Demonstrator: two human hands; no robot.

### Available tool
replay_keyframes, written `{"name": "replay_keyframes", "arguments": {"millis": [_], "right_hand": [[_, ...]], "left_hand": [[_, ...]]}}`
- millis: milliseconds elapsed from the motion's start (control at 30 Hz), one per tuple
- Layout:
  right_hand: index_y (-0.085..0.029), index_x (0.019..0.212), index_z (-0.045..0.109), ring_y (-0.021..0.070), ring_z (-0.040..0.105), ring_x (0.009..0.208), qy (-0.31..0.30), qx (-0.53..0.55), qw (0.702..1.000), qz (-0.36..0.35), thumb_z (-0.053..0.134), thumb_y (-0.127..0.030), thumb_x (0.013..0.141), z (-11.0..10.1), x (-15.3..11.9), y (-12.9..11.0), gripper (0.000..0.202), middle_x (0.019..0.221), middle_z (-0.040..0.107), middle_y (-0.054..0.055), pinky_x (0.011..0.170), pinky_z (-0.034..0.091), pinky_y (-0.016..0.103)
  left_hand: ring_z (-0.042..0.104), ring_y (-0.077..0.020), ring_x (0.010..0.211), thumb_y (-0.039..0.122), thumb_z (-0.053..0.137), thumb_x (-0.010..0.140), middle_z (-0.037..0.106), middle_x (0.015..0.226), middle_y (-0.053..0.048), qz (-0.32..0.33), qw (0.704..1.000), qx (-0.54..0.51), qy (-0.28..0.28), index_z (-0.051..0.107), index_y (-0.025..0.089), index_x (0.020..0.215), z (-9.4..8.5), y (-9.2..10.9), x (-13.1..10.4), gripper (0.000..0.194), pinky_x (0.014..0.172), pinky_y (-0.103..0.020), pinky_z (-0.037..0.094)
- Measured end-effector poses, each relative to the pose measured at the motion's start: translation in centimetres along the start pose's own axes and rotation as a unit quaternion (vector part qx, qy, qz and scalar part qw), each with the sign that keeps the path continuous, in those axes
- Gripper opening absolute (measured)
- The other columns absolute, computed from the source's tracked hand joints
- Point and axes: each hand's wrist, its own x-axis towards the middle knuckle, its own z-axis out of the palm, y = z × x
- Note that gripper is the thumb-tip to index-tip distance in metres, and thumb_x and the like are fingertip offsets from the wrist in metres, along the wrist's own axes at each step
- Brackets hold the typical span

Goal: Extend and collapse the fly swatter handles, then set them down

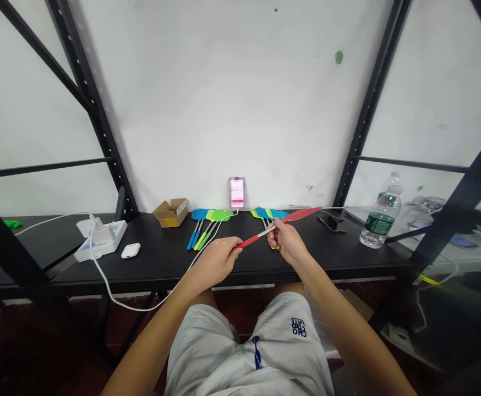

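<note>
A long black tabletop (pixel 153 264) runs along a white wall (pixel 240 110) here. Above its front part, the person's left hand (pixel 219 256) pinches the red handle end of a long spatula with a metal shaft (pixel 265 232); the right hand's (pixel 288 242) fingers close round it near the red blade, which slants up beyond them. Blue and green spatulas (pixel 211 215) lie past the left fingers, a green-labelled clear plastic bottle (pixel 378 223) well right of both.

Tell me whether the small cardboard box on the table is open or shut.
Open: the cardboard box has its top flaps raised and spread, not folded closed.
</note>
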Motion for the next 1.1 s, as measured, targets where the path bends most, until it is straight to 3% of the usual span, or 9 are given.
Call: {"name": "replay_keyframes", "arguments": {"millis": [300, 533, 667, 867, 1100], "right_hand": [[-0.017, 0.071, 0.056, 0.0085, 0.043, 0.038, 0.015, -0.033, 0.999, -0.035, 0.065, -0.058, 0.076, -0.8, 0.2, -0.8, 0.043, 0.050, 0.050, -0.001, 0.035, 0.023, 0.022], [-0.018, 0.070, 0.053, 0.0070, 0.038, 0.037, 0.087, 0.023, 0.993, -0.073, 0.066, -0.046, 0.077, -5.1, 1.0, -3.8, 0.032, 0.049, 0.046, -0.003, 0.036, 0.021, 0.021], [-0.018, 0.071, 0.051, 0.0067, 0.035, 0.038, 0.057, 0.030, 0.997, -0.045, 0.064, -0.041, 0.079, -5.9, 0.6, -4.9, 0.027, 0.050, 0.044, -0.004, 0.037, 0.020, 0.021], [-0.019, 0.073, 0.050, 0.0077, 0.035, 0.037, -0.024, -0.048, 0.997, 0.057, 0.062, -0.039, 0.077, -4.3, 0.3, -3.8, 0.024, 0.048, 0.046, -0.003, 0.037, 0.017, 0.021], [-0.019, 0.074, 0.050, 0.0083, 0.036, 0.037, -0.033, -0.078, 0.991, 0.102, 0.058, -0.044, 0.079, -2.5, 0.6, -1.5, 0.027, 0.046, 0.047, -0.003, 0.038, 0.018, 0.021]], "left_hand": [[0.050, -0.0138, 0.062, 0.033, 0.034, 0.097, 0.057, 0.066, 0.000, 0.003, 0.997, -0.039, -0.068, 0.057, 0.019, 0.081, -0.1, -0.9, 0.3, 0.031, 0.060, -0.025, 0.034], [0.055, -0.0131, 0.061, 0.036, 0.037, 0.096, 0.063, 0.069, 0.000, -0.043, 0.996, -0.030, -0.072, 0.059, 0.019, 0.082, -0.5, -3.3, 0.6, 0.031, 0.057, -0.024, 0.034], [0.060, -0.0177, 0.070, 0.035, 0.046, 0.091, 0.066, 0.076, -0.004, -0.094, 0.990, 0.094, -0.041, 0.061, 0.019, 0.085, 1.7, -5.5, 1.3, 0.023, 0.059, -0.026, 0.034], [0.064, -0.0259, 0.080, 0.033, 0.041, 0.093, 0.066, 0.083, -0.011, -0.157, 0.951, 0.265, -0.009, 0.061, 0.016, 0.090, 6.0, -7.9, 1.9, 0.026, 0.064, -0.030, 0.038], [0.063, -0.0263, 0.080, 0.035, 0.042, 0.092, 0.061, 0.092, -0.012, -0.181, 0.933, 0.306, 0.047, 0.061, 0.015, 0.090, 7.0, -8.4, 1.7, 0.028, 0.064, -0.033, 0.042]]}}
